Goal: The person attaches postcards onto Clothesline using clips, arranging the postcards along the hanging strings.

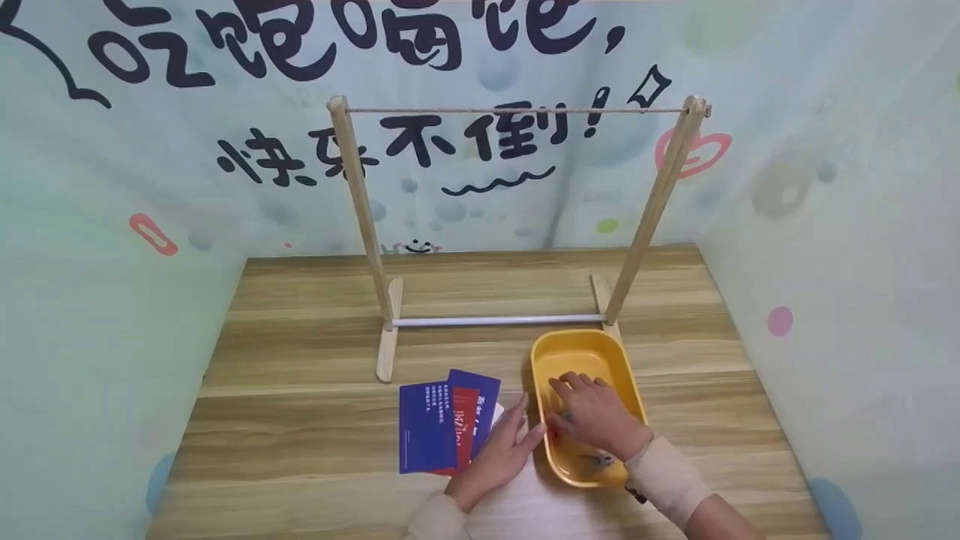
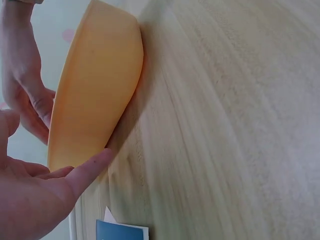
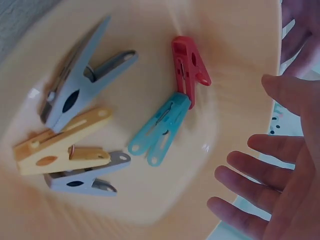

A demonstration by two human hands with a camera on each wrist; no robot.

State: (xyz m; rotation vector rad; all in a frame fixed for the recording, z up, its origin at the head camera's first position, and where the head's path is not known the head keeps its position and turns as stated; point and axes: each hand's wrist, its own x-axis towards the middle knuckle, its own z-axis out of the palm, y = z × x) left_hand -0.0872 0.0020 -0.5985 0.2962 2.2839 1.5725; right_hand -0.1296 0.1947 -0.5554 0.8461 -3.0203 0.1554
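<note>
My right hand reaches over the yellow plastic bin with its fingers spread and nothing held. In the right wrist view its fingers sit by the rim, apart from the clothespins. Inside lie a red clothespin, a teal clothespin touching it, a yellow clothespin, a large grey clothespin and a smaller grey clothespin. My left hand is beside the bin's outer left wall, fingers extended; in the left wrist view they overlap the wall's lower edge.
Left of my left hand lie a blue card, a red card and another blue card, overlapping. Behind stands a wooden frame with a string across its top and a white rod low down. Printed walls enclose the table.
</note>
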